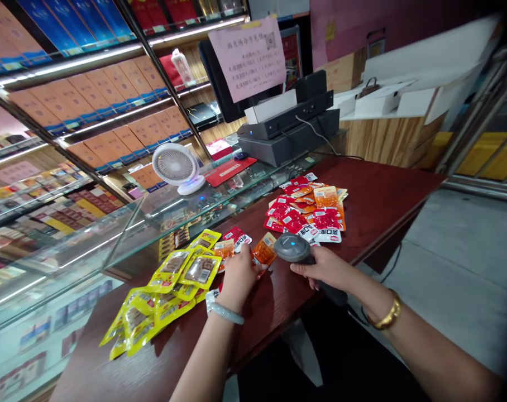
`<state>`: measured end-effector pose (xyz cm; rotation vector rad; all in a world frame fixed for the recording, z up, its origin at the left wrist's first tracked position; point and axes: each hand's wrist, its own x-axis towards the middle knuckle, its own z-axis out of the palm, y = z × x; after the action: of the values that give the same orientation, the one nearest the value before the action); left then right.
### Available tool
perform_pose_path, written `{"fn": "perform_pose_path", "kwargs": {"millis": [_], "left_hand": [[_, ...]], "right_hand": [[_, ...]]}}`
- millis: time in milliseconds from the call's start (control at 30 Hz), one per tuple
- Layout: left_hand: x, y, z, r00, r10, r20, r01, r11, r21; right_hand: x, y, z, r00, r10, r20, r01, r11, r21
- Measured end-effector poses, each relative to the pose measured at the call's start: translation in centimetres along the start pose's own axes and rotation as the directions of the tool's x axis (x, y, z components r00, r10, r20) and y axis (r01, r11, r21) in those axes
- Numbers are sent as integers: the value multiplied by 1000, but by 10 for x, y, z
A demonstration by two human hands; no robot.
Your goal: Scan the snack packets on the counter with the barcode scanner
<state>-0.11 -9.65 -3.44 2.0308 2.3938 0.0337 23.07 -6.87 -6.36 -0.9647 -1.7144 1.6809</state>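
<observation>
My right hand [323, 267] is wrapped round the handle of a dark grey barcode scanner [294, 248], whose head points left over the table. My left hand [239, 273] reaches over small snack packets, its fingertips mostly hidden. Beside its thumb is an orange snack packet [264, 249], tilted and seemingly gripped. Just past those fingers lie another orange packet [224, 249] and a red packet [237, 237]. Left of that hand is a heap of yellow snack packets [170, 293]. Beyond the scanner spreads a pile of red and orange packets [306, 206].
Everything lies on a dark red wooden table [387, 187]. Along its far left side runs a glass display counter [153, 215] bearing a white fan [176, 164]. A monitor with a pink sign [249, 58] stands behind dark till equipment [287, 131]. Stocked shelves [111, 92] rise behind.
</observation>
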Motion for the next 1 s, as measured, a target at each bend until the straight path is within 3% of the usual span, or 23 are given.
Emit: {"fn": "perform_pose_path", "kwargs": {"millis": [167, 267, 433, 500, 567, 667, 767, 900, 1000], "left_hand": [[1, 2, 6, 999, 34, -37, -38, 992, -118], [9, 5, 9, 999, 0, -49, -15, 949, -315], [54, 36, 13, 981, -103, -165, -53, 675, -736], [76, 56, 13, 980, -126, -154, -60, 554, -830], [93, 73, 11, 990, -108, -95, -27, 510, -860], [102, 81, 5, 989, -34, -146, -88, 659, -747], [95, 62, 0, 965, 13, -263, -167, 804, -571], [80, 16, 1, 971, -50, -233, -16, 961, -275], [67, -10, 10, 988, -46, -147, 41, 998, -37]], "right_hand": [[-1, -4, -2, 1000, 4, 28, -5, 999, 39], [-2, -1, -7, 1000, -5, 16, 3, 998, 67], [0, 6, -20, 994, -20, -111, 29, 996, 80], [2, 8, -24, 991, -4, -130, 13, 997, 72], [2, 9, -27, 992, 9, -129, -2, 998, 60], [-2, 9, -30, 992, 21, -127, -14, 998, 53], [-6, 11, -32, 993, 38, -115, -36, 999, 15], [-4, 13, -28, 995, 30, -98, -34, 999, -37], [2, 10, -19, 998, 23, -66, -24, 1000, -15]]}}
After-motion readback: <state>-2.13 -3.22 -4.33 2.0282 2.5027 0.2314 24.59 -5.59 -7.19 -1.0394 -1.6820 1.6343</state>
